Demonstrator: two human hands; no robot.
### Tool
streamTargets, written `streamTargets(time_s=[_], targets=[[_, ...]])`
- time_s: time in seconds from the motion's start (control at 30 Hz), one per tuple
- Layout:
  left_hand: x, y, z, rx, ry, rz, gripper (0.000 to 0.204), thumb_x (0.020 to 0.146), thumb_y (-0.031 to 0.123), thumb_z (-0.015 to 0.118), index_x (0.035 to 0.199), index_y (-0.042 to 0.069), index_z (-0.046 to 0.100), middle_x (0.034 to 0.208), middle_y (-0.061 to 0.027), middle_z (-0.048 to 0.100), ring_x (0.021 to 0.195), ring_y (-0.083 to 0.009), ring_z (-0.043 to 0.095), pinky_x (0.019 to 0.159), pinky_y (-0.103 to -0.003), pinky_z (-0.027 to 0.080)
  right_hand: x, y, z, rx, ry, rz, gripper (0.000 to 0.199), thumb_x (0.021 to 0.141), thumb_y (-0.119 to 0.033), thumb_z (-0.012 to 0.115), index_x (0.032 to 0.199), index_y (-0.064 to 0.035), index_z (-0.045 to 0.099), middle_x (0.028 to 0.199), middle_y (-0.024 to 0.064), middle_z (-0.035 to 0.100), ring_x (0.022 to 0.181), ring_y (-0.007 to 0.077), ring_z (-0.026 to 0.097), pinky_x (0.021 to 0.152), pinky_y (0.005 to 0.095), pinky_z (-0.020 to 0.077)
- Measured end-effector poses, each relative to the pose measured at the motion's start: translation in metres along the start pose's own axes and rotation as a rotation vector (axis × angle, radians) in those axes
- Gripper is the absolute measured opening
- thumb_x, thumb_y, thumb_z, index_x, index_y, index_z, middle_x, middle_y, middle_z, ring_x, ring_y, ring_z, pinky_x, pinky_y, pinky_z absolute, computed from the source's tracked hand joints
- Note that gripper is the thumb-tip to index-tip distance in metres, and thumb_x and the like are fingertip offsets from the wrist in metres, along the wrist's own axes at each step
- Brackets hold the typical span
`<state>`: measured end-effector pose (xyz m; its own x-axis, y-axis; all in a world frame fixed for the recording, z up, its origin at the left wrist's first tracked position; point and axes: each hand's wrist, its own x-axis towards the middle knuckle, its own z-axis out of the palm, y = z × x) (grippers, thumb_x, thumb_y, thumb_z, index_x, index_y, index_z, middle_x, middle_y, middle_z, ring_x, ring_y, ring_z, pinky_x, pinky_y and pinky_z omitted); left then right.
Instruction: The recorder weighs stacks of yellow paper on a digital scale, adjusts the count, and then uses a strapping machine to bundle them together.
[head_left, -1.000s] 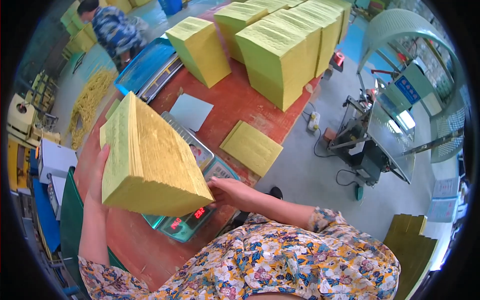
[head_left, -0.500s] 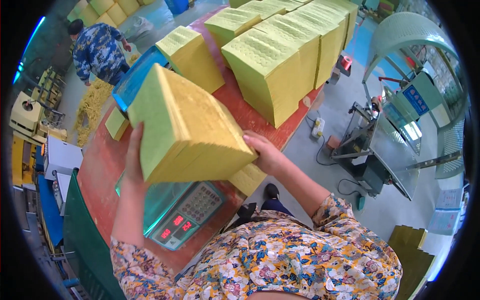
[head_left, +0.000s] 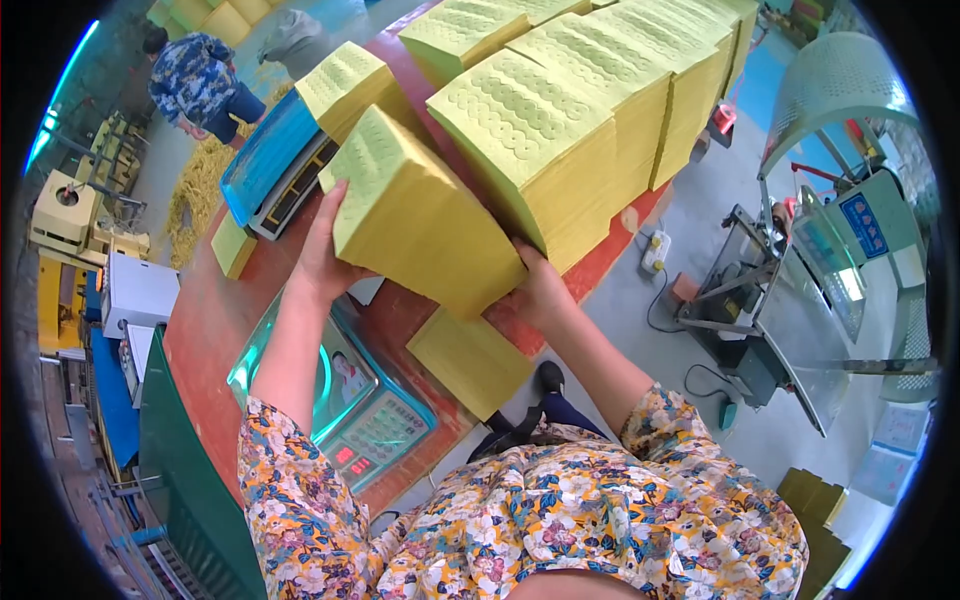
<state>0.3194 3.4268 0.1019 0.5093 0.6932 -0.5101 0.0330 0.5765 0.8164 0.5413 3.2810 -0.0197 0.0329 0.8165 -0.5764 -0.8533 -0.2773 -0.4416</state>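
Fingers of the left hand (head_left: 322, 250) press on the nine o'clock side of a thick yellow stack (head_left: 425, 225), one digit lying up along it; the right hand (head_left: 543, 292) grips its four o'clock corner. The remaining fingers are hidden, so I cannot tell how far they spread. The stack sits tilted between both hands, apparently lifted above the red table (head_left: 205, 335).

Nothing visible binds its sheets, so uneven pressure might let the middle ones slide out. At two o'clock, the row of yellow stacks (head_left: 560, 160) stands so near that a swing that way could knock its edge or trap the right knuckles.

On the worn tabletop, a flat yellow bundle (head_left: 470, 360) lies toward half past five, a teal scale (head_left: 385, 425) with lit red digits at half past six, and another scale with a blue pan (head_left: 262, 165) at ten. A lone stack (head_left: 345, 85) stands at eleven.

Beyond, a co-worker in blue camouflage (head_left: 200, 85) stands at ten beside yellow scraps (head_left: 200, 185) on the floor; a metal-framed machine (head_left: 740, 290) fills three o'clock.
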Motion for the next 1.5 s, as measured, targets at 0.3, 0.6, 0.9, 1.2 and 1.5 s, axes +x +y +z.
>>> streamTargets(time_s=[0.3, 0.6, 0.9, 1.2, 1.5], targets=[[-0.017, -0.009, 0.059, 0.119, 0.072, 0.060, 0.078, 0.086, 0.071, 0.048, 0.145, 0.021, 0.041, 0.142, -0.0058, 0.049, 0.128, -0.0263, 0.048, 0.096, -0.062, 0.042, -0.097, 0.032, -0.054, -0.427, 0.049, -0.333, 0.039, 0.096, -0.024, 0.058, 0.125, 0.0011, 0.054, 0.110, 0.0102, 0.065, 0.099, 0.0196, 0.063, 0.091, 0.0335, 0.0494], [-0.028, -0.003, 0.060, 0.236, 0.049, 0.058, 0.089, 0.083, 0.073, 0.052, 0.147, 0.014, 0.035, 0.139, -0.0183, 0.046, 0.121, -0.0369, 0.051, 0.088, -0.056, 0.052, -0.115, 0.107, -0.065, -1.060, 0.239, -0.537, 0.028, 0.086, -0.007, 0.067, 0.114, -0.0094, 0.061, 0.070, 0.0024, 0.061, 0.062, 0.0071, 0.054, 0.059, 0.0273, 0.0479], [-0.004, -0.007, 0.044, 0.226, 0.000, 0.017, 0.095, 0.078, 0.076, 0.057, 0.144, 0.010, 0.038, 0.129, -0.0226, 0.051, 0.104, -0.0354, 0.062, 0.076, -0.046, 0.060, -0.131, 0.160, -0.069, -0.744, 0.266, -0.642, 0.020, 0.086, -0.002, 0.064, 0.106, 0.0013, 0.061, 0.077, 0.0038, 0.064, 0.067, 0.0060, 0.058, 0.060, 0.0251, 0.0505], [-0.023, -0.012, 0.059, 0.332, 0.142, 0.136, 0.096, 0.079, 0.081, 0.047, 0.149, 0.016, 0.033, 0.138, -0.0168, 0.047, 0.119, -0.0342, 0.051, 0.083, -0.054, 0.052, -0.132, 0.140, -0.044, -1.220, 0.124, -0.587, 0.039, 0.087, -0.021, 0.067, 0.122, -0.0106, 0.055, 0.085, 0.0217, 0.068, 0.079, 0.0380, 0.067, 0.068, 0.0452, 0.0525], [-0.066, -0.037, 0.031, 0.635, 0.464, 0.892, 0.061, 0.098, 0.042, 0.050, 0.146, 0.009, 0.037, 0.142, -0.0082, 0.046, 0.129, -0.0234, 0.043, 0.101, -0.043, 0.036, -0.165, 0.090, -0.131, -1.218, 0.257, -0.524, 0.038, 0.090, -0.028, 0.063, 0.123, -0.0107, 0.057, 0.084, 0.0189, 0.068, 0.081, 0.0384, 0.066, 0.073, 0.0458, 0.0521]])
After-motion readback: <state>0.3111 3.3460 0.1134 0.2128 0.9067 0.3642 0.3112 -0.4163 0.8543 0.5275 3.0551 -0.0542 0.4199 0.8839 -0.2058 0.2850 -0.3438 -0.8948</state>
